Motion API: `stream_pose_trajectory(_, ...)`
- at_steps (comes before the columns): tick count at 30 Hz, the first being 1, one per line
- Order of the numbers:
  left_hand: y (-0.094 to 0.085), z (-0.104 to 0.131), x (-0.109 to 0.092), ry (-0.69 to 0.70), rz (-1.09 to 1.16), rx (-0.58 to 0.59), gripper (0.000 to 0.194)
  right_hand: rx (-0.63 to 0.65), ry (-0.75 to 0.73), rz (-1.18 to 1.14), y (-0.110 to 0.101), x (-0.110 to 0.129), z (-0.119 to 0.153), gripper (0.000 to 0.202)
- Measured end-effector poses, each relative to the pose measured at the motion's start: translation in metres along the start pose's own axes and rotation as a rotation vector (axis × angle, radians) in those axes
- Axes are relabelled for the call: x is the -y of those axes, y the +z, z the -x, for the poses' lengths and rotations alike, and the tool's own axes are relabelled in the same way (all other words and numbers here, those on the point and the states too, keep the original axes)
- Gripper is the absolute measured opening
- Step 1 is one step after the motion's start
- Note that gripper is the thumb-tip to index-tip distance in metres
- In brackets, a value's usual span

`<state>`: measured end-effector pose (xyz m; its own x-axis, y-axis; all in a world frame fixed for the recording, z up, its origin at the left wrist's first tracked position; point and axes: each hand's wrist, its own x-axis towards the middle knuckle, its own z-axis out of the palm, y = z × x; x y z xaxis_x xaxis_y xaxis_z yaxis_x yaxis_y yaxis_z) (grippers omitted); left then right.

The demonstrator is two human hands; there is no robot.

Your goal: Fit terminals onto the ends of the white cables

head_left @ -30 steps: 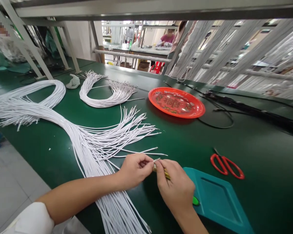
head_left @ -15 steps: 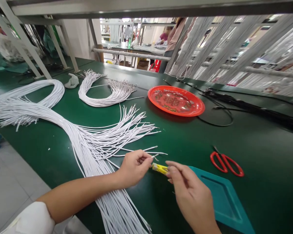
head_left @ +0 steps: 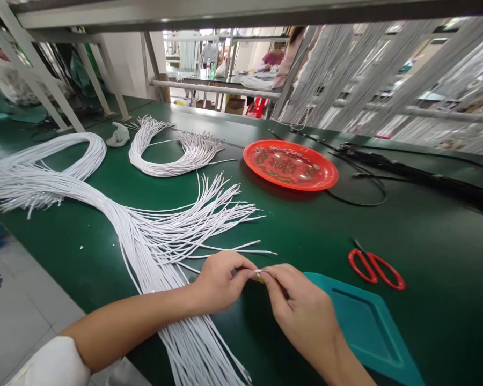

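My left hand [head_left: 224, 281] is closed in a pinch on a white cable end [head_left: 257, 271] above the green table. Against it, tip to tip, my right hand [head_left: 301, 303] has its thumb and forefinger pressed together at the same end. Only a sliver of a small yellow tool [head_left: 260, 279] shows between the right fingers; the rest is hidden by the hand. Under my left forearm runs a thick bundle of white cables [head_left: 145, 236], its loose ends fanned out to the right.
A teal tray [head_left: 364, 327] lies beside my right hand, with red-handled scissors [head_left: 376, 268] beyond it. Farther back are a red plate [head_left: 290, 165], black cables [head_left: 418, 177] and a curved white cable bundle [head_left: 161, 166]. A metal rail [head_left: 225, 16] crosses overhead. People sit and stand behind.
My right hand has moved left to meet my left fingertips at the cable end. The yellow tool, plainly visible before, is now mostly covered by the fingers.
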<state>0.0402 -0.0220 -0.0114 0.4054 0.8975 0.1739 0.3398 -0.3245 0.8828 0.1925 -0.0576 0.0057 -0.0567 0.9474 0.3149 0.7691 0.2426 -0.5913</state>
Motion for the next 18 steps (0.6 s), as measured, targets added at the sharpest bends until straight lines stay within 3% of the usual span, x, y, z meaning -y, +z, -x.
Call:
stream_pose_trajectory(3,-0.001,0.001,0.001,0.095,-0.031,-0.021,0.015,0.175,0.253,-0.277,-0.005,0.003,-0.004,0.023)
stream_pose_trajectory(6,-0.002,0.001,0.001,0.147,0.061,0.017,0.016,0.352,0.578,-0.823,-0.006,0.004,-0.005,0.025)
stream_pose_trajectory(8,-0.002,0.001,0.0,0.129,0.13,0.03,0.016,0.395,0.778,-1.157,-0.003,0.006,-0.003,0.026)
stream_pose_trajectory(10,-0.001,0.0,0.0,0.047,0.176,0.02,0.015,0.4,0.917,-1.324,0.002,0.008,0.0,0.028)
stream_pose_trajectory(13,0.004,-0.001,0.001,-0.126,0.266,0.002,0.016,0.319,0.953,-1.275,0.005,0.009,0.005,0.03)
stream_pose_trajectory(16,0.008,-0.001,0.002,-0.23,0.383,0.021,0.02,0.132,0.864,-1.053,0.004,0.008,0.005,0.04)
stream_pose_trajectory(18,0.01,-0.001,0.002,-0.258,0.412,0.043,0.021,0.116,0.764,-0.822,0.002,0.006,0.005,0.044)
